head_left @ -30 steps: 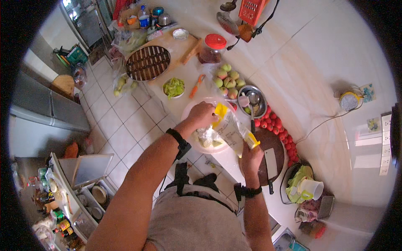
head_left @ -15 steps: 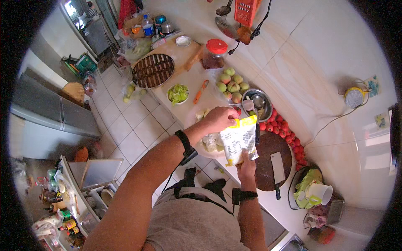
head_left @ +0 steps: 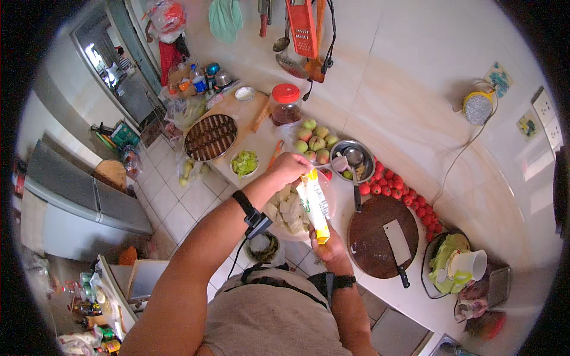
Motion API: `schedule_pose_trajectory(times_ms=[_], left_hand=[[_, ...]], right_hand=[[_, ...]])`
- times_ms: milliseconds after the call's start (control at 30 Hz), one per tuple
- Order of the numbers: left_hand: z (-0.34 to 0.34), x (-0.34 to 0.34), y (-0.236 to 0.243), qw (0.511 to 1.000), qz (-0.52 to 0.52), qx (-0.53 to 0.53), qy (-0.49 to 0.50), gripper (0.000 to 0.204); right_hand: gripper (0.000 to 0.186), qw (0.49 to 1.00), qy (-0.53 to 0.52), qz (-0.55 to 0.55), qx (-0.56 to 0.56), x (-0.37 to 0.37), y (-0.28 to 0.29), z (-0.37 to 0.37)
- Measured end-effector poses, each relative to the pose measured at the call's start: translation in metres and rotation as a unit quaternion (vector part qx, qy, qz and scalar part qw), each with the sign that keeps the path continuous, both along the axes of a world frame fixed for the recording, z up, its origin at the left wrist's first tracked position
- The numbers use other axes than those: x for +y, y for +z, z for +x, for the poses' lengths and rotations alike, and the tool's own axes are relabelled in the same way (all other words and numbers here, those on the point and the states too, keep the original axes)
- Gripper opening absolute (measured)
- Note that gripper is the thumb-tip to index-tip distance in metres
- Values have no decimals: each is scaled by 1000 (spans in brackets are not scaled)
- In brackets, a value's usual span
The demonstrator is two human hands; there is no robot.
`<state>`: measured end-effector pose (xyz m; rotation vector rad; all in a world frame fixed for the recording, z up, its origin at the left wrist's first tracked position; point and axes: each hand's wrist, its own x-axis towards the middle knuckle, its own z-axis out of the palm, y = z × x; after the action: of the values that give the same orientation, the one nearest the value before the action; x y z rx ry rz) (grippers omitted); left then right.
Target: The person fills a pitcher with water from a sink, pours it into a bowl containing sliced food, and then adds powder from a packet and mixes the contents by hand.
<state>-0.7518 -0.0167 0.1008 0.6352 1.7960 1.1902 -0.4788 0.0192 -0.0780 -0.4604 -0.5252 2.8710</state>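
Above the counter, a yellow and white seasoning packet (head_left: 315,204) is turned partly edge-on and slants between my hands. My left hand (head_left: 292,168) pinches its upper end. At the lower end, my right hand (head_left: 328,244) grips it from below. Just behind and left of the packet lie pale, cut pieces of food (head_left: 287,211) in a pinkish basin (head_left: 330,191), partly hidden by the packet and my arm. I cannot make out whether the packet is torn.
A round dark chopping board (head_left: 369,237) bears a cleaver (head_left: 397,243). Behind it stand a steel bowl (head_left: 369,169) with a ladle, several red tomatoes (head_left: 409,193) and peaches (head_left: 316,142). Left are a bowl of greens (head_left: 244,164) and a round slatted tray (head_left: 210,137).
The packet has turned from its printed broad face toward its narrow edge and moved left over the basin. Both hands moved with it, and the whole view has shifted.
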Motion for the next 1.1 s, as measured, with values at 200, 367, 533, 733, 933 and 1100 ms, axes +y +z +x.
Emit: schedule_pose_trajectory(times_ms=[200, 367, 533, 733, 933, 1100], left_hand=[[2, 3, 11, 1000, 8, 2, 29, 16], [2, -15, 26, 998, 24, 7, 55, 16], [23, -24, 61, 997, 67, 19, 14, 17], [49, -14, 83, 981, 163, 89, -60, 17], [104, -13, 105, 983, 152, 36, -98, 17], [139, 0, 111, 976, 149, 117, -108, 14]], right_hand=[[47, 992, -41, 103, -55, 8, 3, 1], [41, 993, 9, -95, -65, -8, 67, -23], [46, 992, -3, -40, -124, -21, 94, -30], [53, 992, -4, -10, -123, -9, 117, -31], [72, 976, 60, 25, -209, -2, 100, 31], [69, 961, -11, 24, -275, 21, 88, 133]])
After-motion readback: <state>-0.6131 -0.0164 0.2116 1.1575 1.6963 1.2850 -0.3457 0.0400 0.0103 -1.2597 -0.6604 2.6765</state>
